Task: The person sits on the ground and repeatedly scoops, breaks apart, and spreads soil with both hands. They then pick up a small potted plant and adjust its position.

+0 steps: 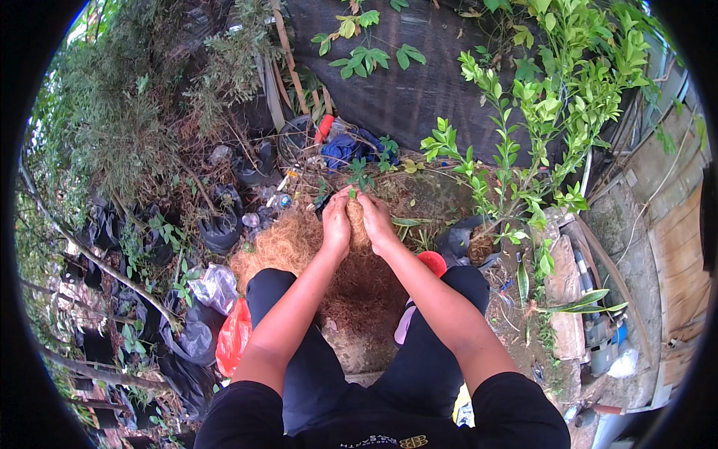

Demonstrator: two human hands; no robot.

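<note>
Both my hands are raised in front of my knees, cupped around a bundle of tan coir-like fibre [355, 218]. My left hand [335, 223] presses it from the left, and my right hand [377, 222] closes on the other side. A small green piece [352, 193], perhaps a leaf or stem, sticks out at the bundle's far end between my fingertips. Much of the bundle is hidden by my palms. Loose light-brown fibre [283, 242] lies heaped on the ground left of my hands. Darker brown fibrous material [364, 292] spreads between my legs.
A red plastic container [432, 262] stands beside my right knee, near a black plant bag [453, 242]. Left are a red plastic bag [234, 338] and a clear bag [215, 288]. A leafy shrub [507, 146] rises at right, before dark netting [437, 84]. Cut variegated leaves [583, 303] lie right.
</note>
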